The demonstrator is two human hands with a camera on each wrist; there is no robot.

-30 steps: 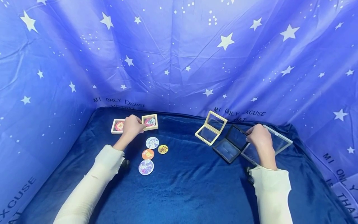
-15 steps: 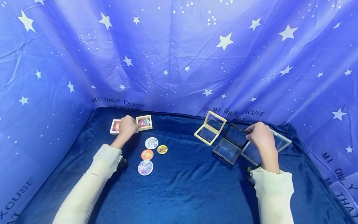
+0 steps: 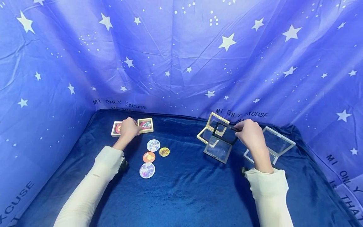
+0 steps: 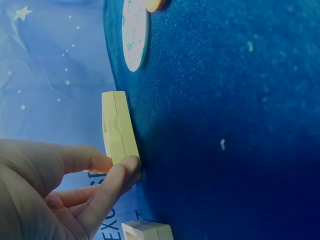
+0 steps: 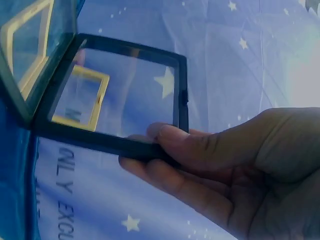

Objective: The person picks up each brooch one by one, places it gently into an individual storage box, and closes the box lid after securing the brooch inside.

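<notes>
My left hand (image 3: pixel 129 130) pinches the edge of a small cream display case (image 3: pixel 145 125) with a round red badge behind its window. In the left wrist view, thumb and fingertips grip the end of the closed case (image 4: pixel 119 127). A white-framed case (image 3: pixel 116 128) sits just left of it, partly covered by that hand. My right hand (image 3: pixel 251 135) holds a black hinged display case (image 3: pixel 218 149) by the corner of its raised lid. The case stands unfolded, its clear film showing no badge inside, and it overlaps an unfolded cream case (image 3: pixel 204 134) behind it.
Several round badges lie mid-left, among them an orange badge (image 3: pixel 149 157), a yellow badge (image 3: pixel 164 152) and a purple badge (image 3: pixel 147 170). An unfolded white case (image 3: pixel 279 140) stands right of my right hand. A starry curtain (image 3: pixel 175 63) rises behind the blue cloth (image 3: pixel 181 195).
My left hand has drawn the cream case left, up beside the white-framed one. My right hand has carried the black case left, from beside the large white case to before the unfolded cream one.
</notes>
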